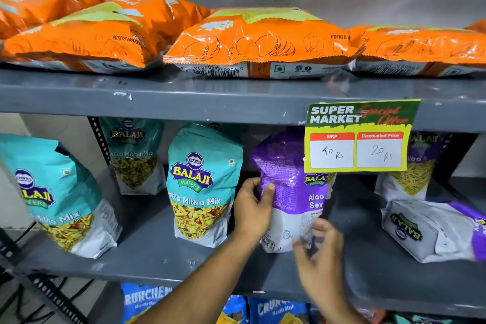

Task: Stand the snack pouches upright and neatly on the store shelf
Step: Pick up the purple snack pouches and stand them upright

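Grey metal shelf (163,252) carries teal pouches (202,187) standing at left. Purple pouch (286,192) stands centre, its back facing out. Left hand (252,208) grip clasps its left edge; right hand (319,258), blurred, fingers spread, near its lower right corner.

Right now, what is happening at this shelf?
A person is arranging snack pouches on the middle shelf. The left hand grips the purple Aloo Sev pouch by its left edge, holding it roughly upright with its back turned partly forward. The right hand, blurred, is at its lower right corner. Another purple pouch lies flat on the right; the teal pouches already stand.
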A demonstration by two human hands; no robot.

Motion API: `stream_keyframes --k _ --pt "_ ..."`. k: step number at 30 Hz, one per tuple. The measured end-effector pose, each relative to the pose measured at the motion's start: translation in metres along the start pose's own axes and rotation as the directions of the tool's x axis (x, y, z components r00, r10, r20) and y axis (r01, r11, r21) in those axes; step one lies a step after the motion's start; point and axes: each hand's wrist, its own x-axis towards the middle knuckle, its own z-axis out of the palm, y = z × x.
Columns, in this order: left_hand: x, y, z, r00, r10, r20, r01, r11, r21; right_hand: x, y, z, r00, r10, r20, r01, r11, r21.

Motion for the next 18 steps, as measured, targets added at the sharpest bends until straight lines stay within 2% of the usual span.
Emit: stream_keyframes --k 2,5,8,11,14,16,18 --pt "-0.009 0.003 0.004 1.0 0.009 -0.024 -0.007 0.999 0.054 -0.023 0.011 0.017 0.994 -0.073 0.08 0.084 0.986 -0.146" --pt "-0.039 0.007 0.017 0.999 0.041 0.029 -0.042 0.998 0.056 -0.02 0.009 0.031 0.991 -0.097 0.091 0.112 0.978 -0.173" --pt "-0.073 0.008 0.019 0.979 0.027 0.203 -0.02 0.999 -0.036 0.006 0.004 0.026 0.999 0.047 0.02 -0.047 0.998 -0.037" --pt "-0.071 -0.013 -0.003 0.982 0.02 0.19 -0.012 0.999 -0.043 0.025 0.019 0.007 0.987 0.135 0.083 -0.128 0.987 -0.093" --pt "-0.05 -0.037 -0.022 0.973 -0.084 0.215 0.092 0.995 -0.027 0.046 0.042 -0.015 0.938 0.178 0.298 -0.199 0.979 0.039" --pt "-0.039 -0.045 -0.028 0.939 -0.157 0.305 0.163 0.987 0.004 0.061 0.049 -0.026 0.854 0.185 0.486 -0.281 0.951 0.131" --pt "-0.032 -0.048 -0.028 0.899 -0.17 0.403 0.192 0.981 -0.015 0.072 0.053 -0.031 0.769 0.131 0.626 -0.305 0.935 0.179"
